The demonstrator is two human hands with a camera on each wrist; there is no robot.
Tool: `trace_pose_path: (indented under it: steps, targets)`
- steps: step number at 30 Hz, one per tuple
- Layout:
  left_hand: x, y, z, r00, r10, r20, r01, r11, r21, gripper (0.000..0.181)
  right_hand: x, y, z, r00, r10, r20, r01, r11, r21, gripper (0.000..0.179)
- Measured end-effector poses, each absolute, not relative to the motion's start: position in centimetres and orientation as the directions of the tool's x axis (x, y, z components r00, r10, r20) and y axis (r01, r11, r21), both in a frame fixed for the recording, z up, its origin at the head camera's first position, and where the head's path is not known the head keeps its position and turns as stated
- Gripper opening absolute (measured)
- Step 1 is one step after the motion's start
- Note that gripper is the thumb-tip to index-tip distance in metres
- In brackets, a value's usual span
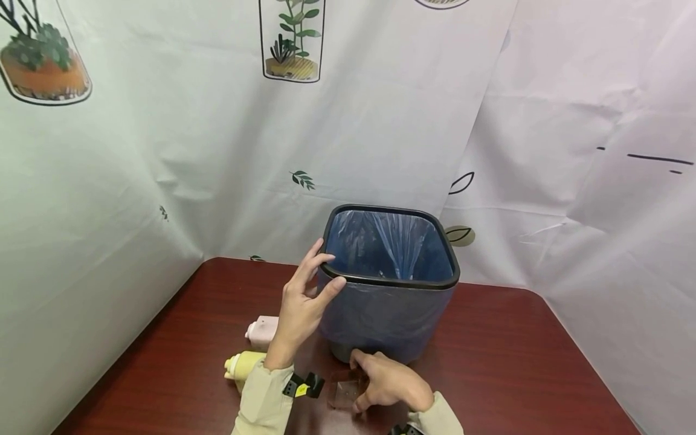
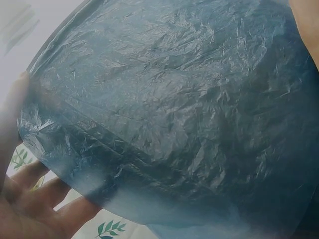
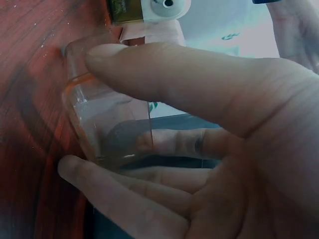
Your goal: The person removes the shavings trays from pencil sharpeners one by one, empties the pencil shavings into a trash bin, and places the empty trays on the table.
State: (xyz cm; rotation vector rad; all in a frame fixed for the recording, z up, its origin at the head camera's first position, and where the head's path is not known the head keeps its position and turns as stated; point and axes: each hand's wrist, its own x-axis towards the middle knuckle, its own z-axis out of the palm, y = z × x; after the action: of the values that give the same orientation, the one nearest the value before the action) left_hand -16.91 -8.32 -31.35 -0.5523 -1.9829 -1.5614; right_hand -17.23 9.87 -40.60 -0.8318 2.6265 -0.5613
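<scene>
A dark trash bin (image 1: 380, 311) with a black rim stands at the back middle of the table, lined with a translucent bluish bag (image 2: 189, 99). My left hand (image 1: 299, 308) holds the bin at its front left rim corner, thumb on the front and fingers along the left side. Low in front of the bin, my right hand (image 1: 388, 383) grips a small clear plastic box (image 1: 344, 396) between thumb and fingers. In the right wrist view the thumb lies across one side of the box (image 3: 112, 119), with fingers on the opposite side. The box is at the tabletop.
Left of the left forearm lie a yellow bottle (image 1: 247, 364) and a pale pink bottle (image 1: 263, 331), both partly hidden by the arm. The reddish-brown table (image 1: 505, 362) runs up to white printed cloth walls (image 1: 380, 139) at the back and sides.
</scene>
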Motion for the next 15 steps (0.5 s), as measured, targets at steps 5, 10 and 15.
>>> trace_pose_path:
  steps: [5,10,15]
  targets:
    - [-16.89,-8.31,-31.44,-0.765,-0.017,0.643,0.621,0.242,0.745,0.04,-17.17,9.74,-40.56,-0.783,-0.576,-0.235,-0.447,0.784,-0.431,0.048]
    - [-16.83,-8.33,-31.44,-0.768,-0.016,0.64,0.618,0.245,0.747,0.04,-17.1,9.62,-40.52,-0.783,-0.562,-0.267,-0.435,0.802,-0.409,0.048]
    - [-16.85,-8.34,-31.34,-0.77,-0.013,0.638,0.615,0.248,0.748,0.04,-17.08,9.49,-40.62,-0.784,-0.562,-0.262,-0.453,0.808,-0.378,0.049]
